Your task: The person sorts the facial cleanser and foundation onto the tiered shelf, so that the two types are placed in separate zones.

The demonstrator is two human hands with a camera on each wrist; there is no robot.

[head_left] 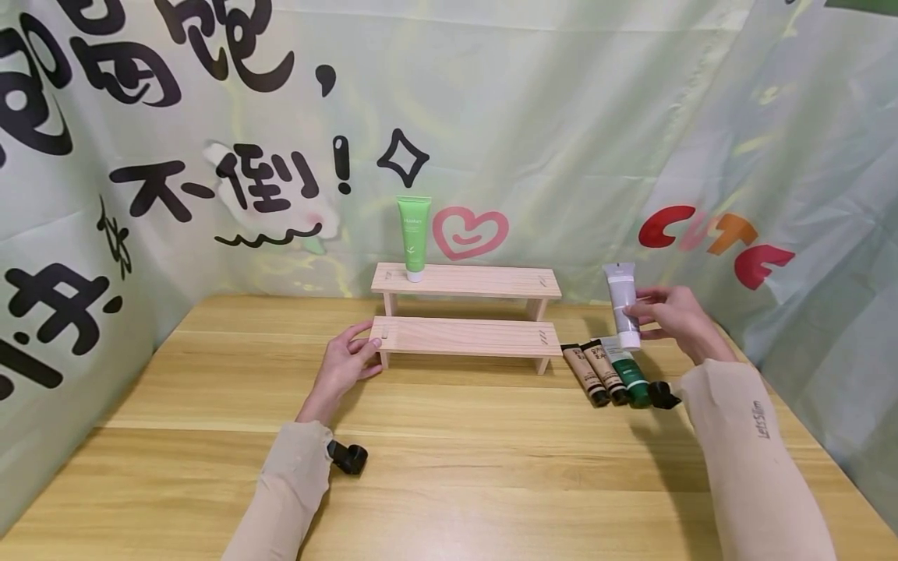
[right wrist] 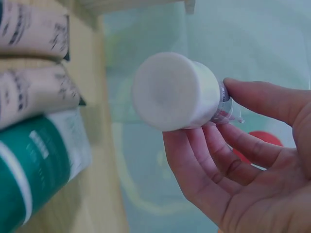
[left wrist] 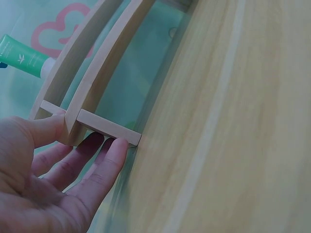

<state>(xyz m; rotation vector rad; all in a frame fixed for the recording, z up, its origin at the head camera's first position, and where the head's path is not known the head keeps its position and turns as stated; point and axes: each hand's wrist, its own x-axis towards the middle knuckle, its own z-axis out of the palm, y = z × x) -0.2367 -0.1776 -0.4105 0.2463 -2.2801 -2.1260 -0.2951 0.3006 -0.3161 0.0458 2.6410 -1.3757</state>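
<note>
My left hand (head_left: 344, 362) pinches the left end of the front tier of a light wooden two-tier riser (head_left: 463, 336). In the left wrist view the thumb lies on the board's edge and the fingers (left wrist: 116, 154) reach the end leg. Off to the right, my right hand (head_left: 677, 315) holds a pale lavender squeeze tube (head_left: 623, 300) upright, white cap (right wrist: 165, 92) down, between thumb and fingers. It hangs above the far ends of several tubes lying on the table. A green tube (head_left: 415, 234) stands on its cap at the left of the back tier.
Two beige tubes with black caps (head_left: 585, 374) and a green-and-white tube (head_left: 629, 374) lie side by side just right of the riser. The wooden table (head_left: 449, 467) meets a printed cloth backdrop (head_left: 561, 117) at the back and sides.
</note>
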